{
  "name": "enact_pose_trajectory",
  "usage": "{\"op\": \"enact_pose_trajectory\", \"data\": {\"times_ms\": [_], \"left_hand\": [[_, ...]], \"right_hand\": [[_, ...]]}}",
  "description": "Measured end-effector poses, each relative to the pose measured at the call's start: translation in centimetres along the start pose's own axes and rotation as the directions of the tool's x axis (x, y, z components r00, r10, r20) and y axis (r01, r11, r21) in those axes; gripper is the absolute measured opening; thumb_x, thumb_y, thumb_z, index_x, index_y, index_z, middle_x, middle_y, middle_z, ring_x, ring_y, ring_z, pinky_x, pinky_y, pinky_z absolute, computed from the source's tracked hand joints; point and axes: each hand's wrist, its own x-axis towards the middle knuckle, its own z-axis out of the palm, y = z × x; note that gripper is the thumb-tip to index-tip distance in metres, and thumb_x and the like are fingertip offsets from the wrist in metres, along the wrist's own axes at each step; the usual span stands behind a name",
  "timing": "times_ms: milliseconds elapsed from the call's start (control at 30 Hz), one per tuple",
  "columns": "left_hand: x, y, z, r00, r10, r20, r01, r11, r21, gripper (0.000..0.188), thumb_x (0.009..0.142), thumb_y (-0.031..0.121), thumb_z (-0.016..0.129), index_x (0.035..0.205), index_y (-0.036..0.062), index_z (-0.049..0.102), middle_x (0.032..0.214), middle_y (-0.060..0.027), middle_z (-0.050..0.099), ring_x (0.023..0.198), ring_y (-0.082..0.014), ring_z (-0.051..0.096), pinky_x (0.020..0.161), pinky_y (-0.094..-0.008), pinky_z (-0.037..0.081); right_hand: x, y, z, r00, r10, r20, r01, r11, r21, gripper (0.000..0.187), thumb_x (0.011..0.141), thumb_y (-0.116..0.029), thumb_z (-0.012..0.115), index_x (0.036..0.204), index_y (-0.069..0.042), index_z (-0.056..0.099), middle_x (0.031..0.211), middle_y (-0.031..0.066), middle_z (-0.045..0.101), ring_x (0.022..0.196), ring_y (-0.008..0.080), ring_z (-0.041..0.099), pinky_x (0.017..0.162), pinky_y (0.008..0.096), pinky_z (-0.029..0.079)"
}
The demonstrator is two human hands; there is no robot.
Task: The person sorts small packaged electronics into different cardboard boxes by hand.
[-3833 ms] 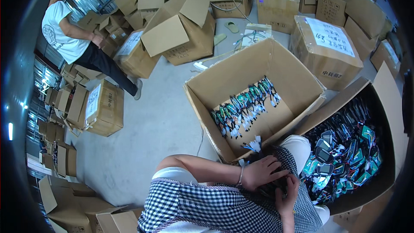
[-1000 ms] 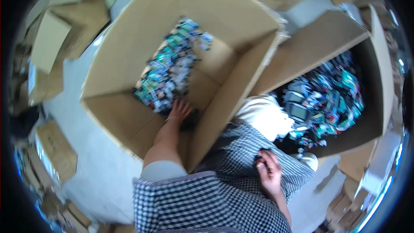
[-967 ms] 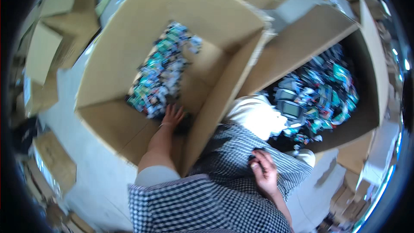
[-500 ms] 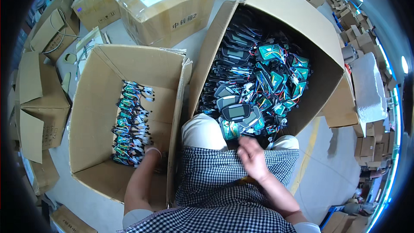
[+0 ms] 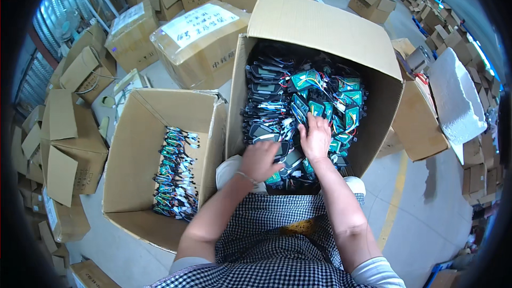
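Observation:
A large cardboard box (image 5: pixel 319 17) in front of my legs holds a heap of black display units (image 5: pixel 265 88) with small screens. Green circuit boards (image 5: pixel 306 79) with coloured wires lie among them. My right hand (image 5: pixel 317 137) reaches over the heap, fingers stretched forward against the units, gripping nothing that I can see. Over the near left part of the heap is my left hand (image 5: pixel 261 161), its fingers apart beside a display unit; its palm side is hidden. In the smaller cardboard box (image 5: pixel 140 114) on the left, wired units (image 5: pixel 177 173) stand in a neat row.
Taped cartons (image 5: pixel 200 42) stand beyond the two boxes. Open cartons (image 5: pixel 77 152) crowd the left side. On the right, a white foam slab (image 5: pixel 456 98) leans by another carton (image 5: pixel 418 122). A yellow line (image 5: pixel 394 197) runs along the grey floor.
My left hand has left the smaller box and moved right to the large box. My right hand has moved forward from my lap onto the heap. The view has shifted too.

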Motion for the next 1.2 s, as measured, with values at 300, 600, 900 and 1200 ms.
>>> {"op": "enact_pose_trajectory", "data": {"times_ms": [300, 600, 900, 1200], "left_hand": [[0.0, 0.6, 4.9, 0.958, -0.284, -0.022, 0.282, 0.957, -0.070, 0.017, 0.086, 0.022, 0.053, 0.095, 0.0082, 0.056, 0.072, -0.0170, 0.063, 0.065, -0.0361, 0.062, 0.059, -0.0480, 0.049], [-1.6, 4.4, -4.6, 0.756, -0.180, -0.630, 0.014, 0.966, -0.260, 0.020, 0.082, 0.015, 0.061, 0.100, 0.0066, 0.062, 0.091, -0.0143, 0.066, 0.082, -0.0313, 0.063, 0.072, -0.0405, 0.049], [-5.0, 7.4, -10.9, 0.691, 0.538, -0.483, -0.232, 0.798, 0.556, 0.024, 0.079, 0.021, 0.060, 0.102, 0.0253, 0.063, 0.121, 0.0044, 0.059, 0.110, -0.0153, 0.052, 0.093, -0.0356, 0.038], [-9.9, 10.5, -8.2, 0.676, 0.638, -0.369, -0.486, 0.762, 0.428, 0.024, 0.077, 0.019, 0.063, 0.100, 0.0257, 0.064, 0.124, 0.0081, 0.056, 0.111, -0.0124, 0.049, 0.094, -0.0331, 0.035]], "right_hand": [[-2.9, 7.1, -0.3, 0.990, -0.082, -0.118, 0.115, 0.948, 0.298, 0.031, 0.083, -0.012, 0.059, 0.107, 0.008, 0.057, 0.100, 0.0265, 0.060, 0.093, 0.0422, 0.057, 0.084, 0.0446, 0.044], [-5.5, 7.8, -6.4, 0.879, 0.312, -0.361, 0.000, 0.756, 0.655, 0.031, 0.093, -0.014, 0.054, 0.110, 0.012, 0.050, 0.101, 0.0175, 0.059, 0.088, 0.0225, 0.055, 0.081, 0.0339, 0.044], [-6.5, 2.4, -15.0, 0.934, -0.205, 0.292, -0.341, -0.271, 0.900, 0.034, 0.082, -0.012, 0.067, 0.110, -0.001, 0.053, 0.092, 0.0071, 0.064, 0.080, 0.0153, 0.062, 0.071, 0.0260, 0.051], [-16.8, -2.8, -10.9, 0.713, -0.181, 0.678, -0.671, -0.457, 0.584, 0.042, 0.088, -0.015, 0.056, 0.125, 0.001, 0.047, 0.116, 0.0113, 0.059, 0.102, 0.0199, 0.058, 0.090, 0.0339, 0.046]]}}
